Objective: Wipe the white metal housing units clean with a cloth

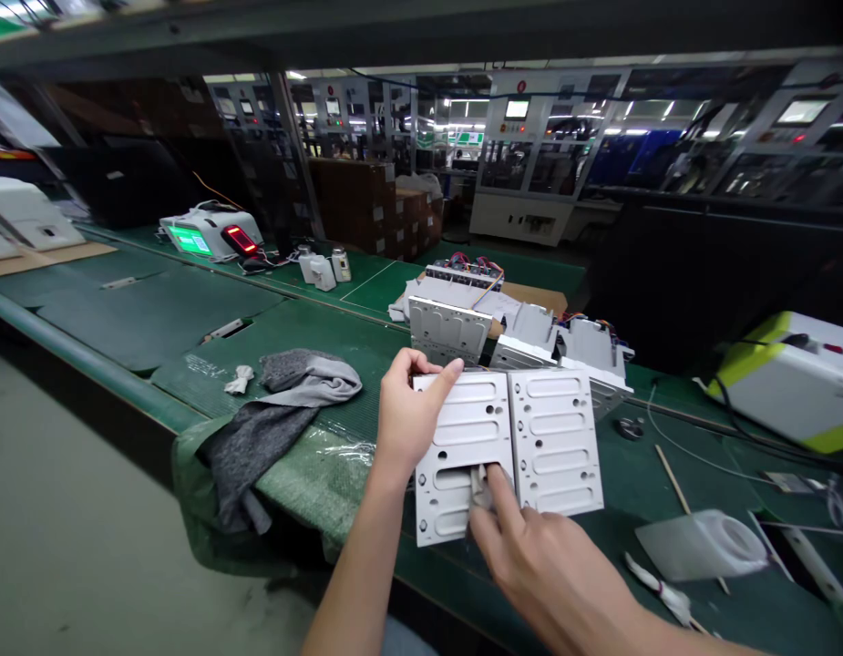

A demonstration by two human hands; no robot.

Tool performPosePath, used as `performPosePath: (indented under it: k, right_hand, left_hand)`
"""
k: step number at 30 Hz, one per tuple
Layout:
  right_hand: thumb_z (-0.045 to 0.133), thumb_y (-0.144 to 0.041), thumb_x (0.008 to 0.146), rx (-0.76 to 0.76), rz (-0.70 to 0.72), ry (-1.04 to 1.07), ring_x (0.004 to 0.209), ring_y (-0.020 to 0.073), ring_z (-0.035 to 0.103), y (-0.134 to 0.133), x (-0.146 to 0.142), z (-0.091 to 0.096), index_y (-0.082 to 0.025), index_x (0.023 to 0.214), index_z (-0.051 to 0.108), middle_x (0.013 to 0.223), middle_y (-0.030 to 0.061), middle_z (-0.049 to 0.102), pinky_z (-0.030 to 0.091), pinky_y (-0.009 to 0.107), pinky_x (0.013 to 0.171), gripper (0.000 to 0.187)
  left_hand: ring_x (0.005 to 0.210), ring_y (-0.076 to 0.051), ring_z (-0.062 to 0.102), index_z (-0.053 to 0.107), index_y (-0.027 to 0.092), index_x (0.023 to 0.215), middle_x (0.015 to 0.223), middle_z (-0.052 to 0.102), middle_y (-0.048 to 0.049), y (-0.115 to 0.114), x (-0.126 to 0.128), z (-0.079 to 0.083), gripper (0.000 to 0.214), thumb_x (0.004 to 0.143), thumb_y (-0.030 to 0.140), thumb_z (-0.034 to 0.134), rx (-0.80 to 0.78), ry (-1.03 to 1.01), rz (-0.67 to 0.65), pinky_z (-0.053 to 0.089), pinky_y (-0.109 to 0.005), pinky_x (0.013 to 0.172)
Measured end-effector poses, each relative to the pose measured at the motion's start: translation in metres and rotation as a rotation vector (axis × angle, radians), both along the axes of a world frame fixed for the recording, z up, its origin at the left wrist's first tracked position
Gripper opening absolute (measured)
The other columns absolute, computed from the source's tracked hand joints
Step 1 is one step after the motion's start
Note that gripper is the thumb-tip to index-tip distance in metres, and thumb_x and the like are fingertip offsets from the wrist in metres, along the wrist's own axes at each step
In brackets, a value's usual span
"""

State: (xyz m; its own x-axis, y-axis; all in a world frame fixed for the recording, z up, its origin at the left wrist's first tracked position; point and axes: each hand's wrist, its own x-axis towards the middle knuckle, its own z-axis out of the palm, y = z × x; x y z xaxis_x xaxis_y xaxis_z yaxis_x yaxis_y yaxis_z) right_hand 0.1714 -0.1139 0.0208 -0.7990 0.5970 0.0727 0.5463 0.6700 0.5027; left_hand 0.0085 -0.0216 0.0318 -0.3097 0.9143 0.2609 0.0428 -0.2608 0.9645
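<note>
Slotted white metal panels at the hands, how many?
2: the left panel, gripped at its top edge by the left hand, and the right panel beside it. The right hand pinches a white cloth at the left panel. More may be hidden behind.

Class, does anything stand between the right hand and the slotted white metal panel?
Yes: a small white cloth, pinched in the right hand, lies between that hand and the slotted white metal panel, at one slot. Nothing else visible does.

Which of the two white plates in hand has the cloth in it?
The left plate, gripped by the left hand. The cloth, pinched by the right hand, sits in one of its lower slots; the right plate has none.
</note>
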Motion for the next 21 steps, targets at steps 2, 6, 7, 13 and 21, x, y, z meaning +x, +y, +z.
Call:
performPosePath:
  k: [2,6,7,13,21]
  right_hand:
    - [0.055,-0.012,0.075,0.006,-0.001,0.055,0.039,0.0149,0.059,0.001,0.001,-0.003,-0.013,0.094,0.060,0.119,0.0283,0.065,0.040,0.025,0.035,0.019]
    - [0.056,-0.007,0.072,-0.029,-0.067,0.120,0.037,0.0123,0.058,0.005,0.001,-0.005,-0.015,0.075,0.058,0.122,0.0255,0.064,0.037,0.025,0.035,0.008]
    - [0.057,-0.006,0.072,-0.044,-0.070,0.104,0.037,0.0129,0.059,0.006,0.000,-0.004,-0.014,0.075,0.060,0.123,0.0260,0.064,0.037,0.025,0.035,0.009]
    - [0.056,-0.006,0.073,-0.167,-0.015,-0.018,0.033,0.0192,0.057,0.007,-0.007,0.011,-0.010,0.087,0.065,0.111,0.0321,0.066,0.032,0.029,0.029,0.018]
    - [0.053,-0.006,0.076,-0.080,0.025,0.014,0.038,0.0165,0.057,0.008,0.001,0.012,-0.017,0.087,0.053,0.095,0.0179,0.070,0.031,0.028,0.034,0.016]
  left_hand:
    - [0.067,-0.011,0.048,0.043,0.022,0.074,0.073,0.057,0.0045,0.000,0.000,0.000,0.035,0.076,0.039,0.073,-0.007,-0.003,0.005,0.040,-0.022,0.067]
    - [0.067,-0.011,0.049,0.044,0.021,0.074,0.072,0.057,0.0047,0.001,0.000,0.002,0.035,0.076,0.040,0.073,-0.012,-0.005,0.014,0.040,-0.022,0.067]
    - [0.066,-0.011,0.048,0.043,0.021,0.074,0.072,0.057,0.0048,0.002,0.000,0.003,0.035,0.076,0.040,0.073,-0.014,-0.005,0.015,0.040,-0.022,0.067]
    - [0.065,-0.011,0.050,0.043,0.022,0.075,0.073,0.058,0.0049,-0.002,0.002,0.004,0.035,0.076,0.041,0.072,-0.031,0.005,0.012,0.040,-0.022,0.064]
    - [0.067,-0.011,0.048,0.044,0.022,0.075,0.073,0.057,0.0048,-0.008,0.002,0.002,0.034,0.077,0.040,0.072,-0.020,0.023,0.015,0.040,-0.022,0.067]
